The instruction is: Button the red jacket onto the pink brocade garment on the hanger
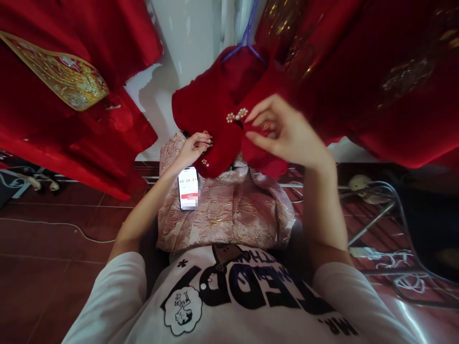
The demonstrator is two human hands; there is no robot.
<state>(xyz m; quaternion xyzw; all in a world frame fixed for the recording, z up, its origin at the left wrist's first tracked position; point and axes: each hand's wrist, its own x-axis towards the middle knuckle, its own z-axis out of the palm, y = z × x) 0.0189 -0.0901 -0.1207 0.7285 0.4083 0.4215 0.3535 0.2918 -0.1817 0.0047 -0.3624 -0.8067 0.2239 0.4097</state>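
A dark red velvety garment (204, 105) hangs on a purple hanger (247, 40) in front of me. Flower-shaped beaded ornaments (236, 115) sit near its middle, and more lie lower left. My left hand (196, 147) is closed at the garment's lower left side, with its fingers by the small ornaments. Beside the upper ornaments, my right hand (283, 129) is raised, slightly blurred, with thumb and index finger apart and the other fingers curled. Whether thread or anything else lies in it is too small to tell. Pink brocade fabric (215, 215) covers my lap.
A lit phone (188, 188) showing a timer rests on the brocade. Red garments with gold embroidery (82, 81) hang at both sides. At the right stand a metal-framed chair (401, 210) and tangled white cords (409, 282); a thin cable (82, 232) crosses the tiled floor.
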